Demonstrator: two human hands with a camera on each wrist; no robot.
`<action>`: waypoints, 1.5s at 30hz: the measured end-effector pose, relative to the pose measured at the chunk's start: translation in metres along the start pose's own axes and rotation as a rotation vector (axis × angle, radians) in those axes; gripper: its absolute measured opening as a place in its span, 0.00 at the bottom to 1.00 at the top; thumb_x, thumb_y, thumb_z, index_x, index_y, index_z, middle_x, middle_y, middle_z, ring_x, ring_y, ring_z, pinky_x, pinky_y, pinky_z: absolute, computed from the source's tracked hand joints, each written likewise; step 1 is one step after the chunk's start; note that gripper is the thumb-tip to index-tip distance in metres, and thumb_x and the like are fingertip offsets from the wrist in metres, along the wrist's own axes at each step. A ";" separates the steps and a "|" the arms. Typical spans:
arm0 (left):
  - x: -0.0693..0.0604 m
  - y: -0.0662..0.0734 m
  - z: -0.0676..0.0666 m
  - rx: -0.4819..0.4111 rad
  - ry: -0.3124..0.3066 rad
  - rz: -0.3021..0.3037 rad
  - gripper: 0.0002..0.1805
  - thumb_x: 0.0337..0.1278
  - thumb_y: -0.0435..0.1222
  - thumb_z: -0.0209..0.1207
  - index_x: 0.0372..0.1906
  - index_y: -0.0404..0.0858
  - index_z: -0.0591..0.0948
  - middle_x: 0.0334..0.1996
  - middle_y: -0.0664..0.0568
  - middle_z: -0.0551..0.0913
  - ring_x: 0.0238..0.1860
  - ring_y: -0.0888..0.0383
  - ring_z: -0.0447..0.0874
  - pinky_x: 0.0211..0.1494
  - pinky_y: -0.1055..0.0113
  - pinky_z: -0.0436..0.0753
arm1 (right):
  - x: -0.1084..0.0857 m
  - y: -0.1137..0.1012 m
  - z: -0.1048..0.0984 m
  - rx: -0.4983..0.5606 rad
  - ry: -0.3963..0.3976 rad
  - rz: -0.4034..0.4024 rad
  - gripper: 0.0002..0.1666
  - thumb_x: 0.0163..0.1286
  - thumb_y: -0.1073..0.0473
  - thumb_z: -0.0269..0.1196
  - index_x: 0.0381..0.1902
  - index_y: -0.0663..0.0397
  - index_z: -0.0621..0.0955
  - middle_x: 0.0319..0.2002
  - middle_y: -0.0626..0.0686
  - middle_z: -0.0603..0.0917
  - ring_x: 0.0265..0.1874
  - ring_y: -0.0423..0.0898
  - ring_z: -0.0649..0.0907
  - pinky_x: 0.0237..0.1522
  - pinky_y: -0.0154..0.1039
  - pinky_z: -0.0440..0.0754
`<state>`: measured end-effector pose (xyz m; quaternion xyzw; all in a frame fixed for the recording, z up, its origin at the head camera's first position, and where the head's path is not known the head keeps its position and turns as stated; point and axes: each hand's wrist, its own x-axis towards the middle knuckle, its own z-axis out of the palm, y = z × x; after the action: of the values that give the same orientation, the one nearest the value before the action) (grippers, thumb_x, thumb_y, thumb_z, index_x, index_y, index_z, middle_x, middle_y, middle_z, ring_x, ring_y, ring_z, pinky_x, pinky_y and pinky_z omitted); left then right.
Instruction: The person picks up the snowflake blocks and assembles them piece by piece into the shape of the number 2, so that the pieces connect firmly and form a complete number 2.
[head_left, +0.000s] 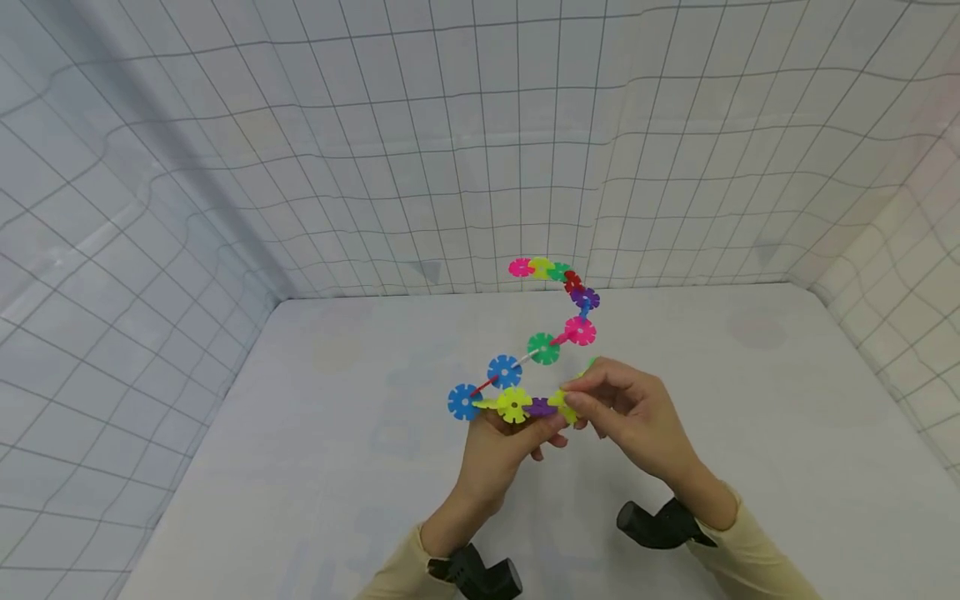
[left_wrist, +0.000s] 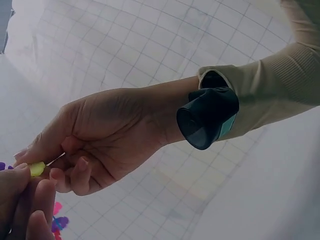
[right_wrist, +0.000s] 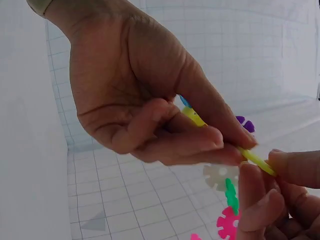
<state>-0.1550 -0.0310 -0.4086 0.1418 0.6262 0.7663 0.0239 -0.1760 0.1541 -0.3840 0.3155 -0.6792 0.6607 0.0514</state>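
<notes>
A chain of slotted plastic flower discs curves in front of my hands in the head view. My left hand (head_left: 483, 462) holds the near stretch from below, its thumb by a purple disc (head_left: 538, 407) and a yellow disc (head_left: 514, 405). Above and to the right, my right hand (head_left: 641, 421) pinches another yellow disc (head_left: 558, 400) between thumb and index finger. In the right wrist view, both hands grip that thin yellow disc (right_wrist: 258, 161), the left hand (right_wrist: 130, 85) from the left. In the left wrist view, fingers partly cover the yellow disc (left_wrist: 37, 169).
The chain runs on through blue discs (head_left: 463, 402), a green disc (head_left: 543, 348), and a pink disc (head_left: 580, 331) to a pink end disc (head_left: 521, 267). A green piece (head_left: 592, 363) shows partly behind my right hand. Grid-patterned curtains (head_left: 480, 150) enclose the white table (head_left: 337, 467).
</notes>
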 end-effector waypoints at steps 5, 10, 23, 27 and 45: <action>0.003 0.001 -0.006 0.032 0.047 0.005 0.17 0.57 0.34 0.64 0.51 0.38 0.78 0.36 0.43 0.85 0.29 0.50 0.86 0.25 0.70 0.77 | 0.008 0.010 -0.020 -0.067 -0.031 0.072 0.09 0.68 0.71 0.57 0.42 0.58 0.82 0.32 0.54 0.80 0.22 0.47 0.77 0.20 0.38 0.75; 0.006 0.002 -0.012 0.047 0.091 0.001 0.11 0.57 0.34 0.64 0.42 0.32 0.82 0.33 0.43 0.86 0.29 0.51 0.86 0.25 0.70 0.76 | 0.016 0.042 -0.049 -0.249 -0.010 0.258 0.09 0.71 0.60 0.58 0.44 0.56 0.82 0.33 0.52 0.82 0.25 0.49 0.79 0.24 0.39 0.78; 0.005 0.009 -0.017 0.020 0.105 0.046 0.10 0.57 0.31 0.63 0.39 0.26 0.81 0.31 0.41 0.85 0.28 0.54 0.85 0.25 0.72 0.75 | 0.003 0.125 -0.073 -0.849 -0.181 0.595 0.20 0.61 0.52 0.67 0.39 0.65 0.79 0.31 0.55 0.79 0.31 0.51 0.78 0.33 0.47 0.77; 0.004 0.013 -0.017 0.012 0.106 0.066 0.11 0.57 0.32 0.63 0.38 0.25 0.81 0.31 0.42 0.86 0.27 0.55 0.85 0.25 0.72 0.75 | 0.000 0.130 -0.073 -0.816 -0.157 0.590 0.19 0.58 0.55 0.68 0.36 0.65 0.77 0.28 0.53 0.76 0.28 0.49 0.75 0.30 0.44 0.74; 0.002 0.024 -0.023 0.019 0.137 0.096 0.10 0.56 0.30 0.63 0.38 0.26 0.81 0.30 0.44 0.86 0.26 0.55 0.84 0.25 0.71 0.76 | 0.008 0.088 -0.052 -0.531 -0.073 0.385 0.15 0.62 0.66 0.66 0.43 0.61 0.73 0.29 0.52 0.80 0.22 0.47 0.82 0.25 0.37 0.79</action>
<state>-0.1594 -0.0573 -0.3887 0.1191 0.6258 0.7687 -0.0572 -0.2439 0.1929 -0.4504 0.1803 -0.8762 0.4465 -0.0181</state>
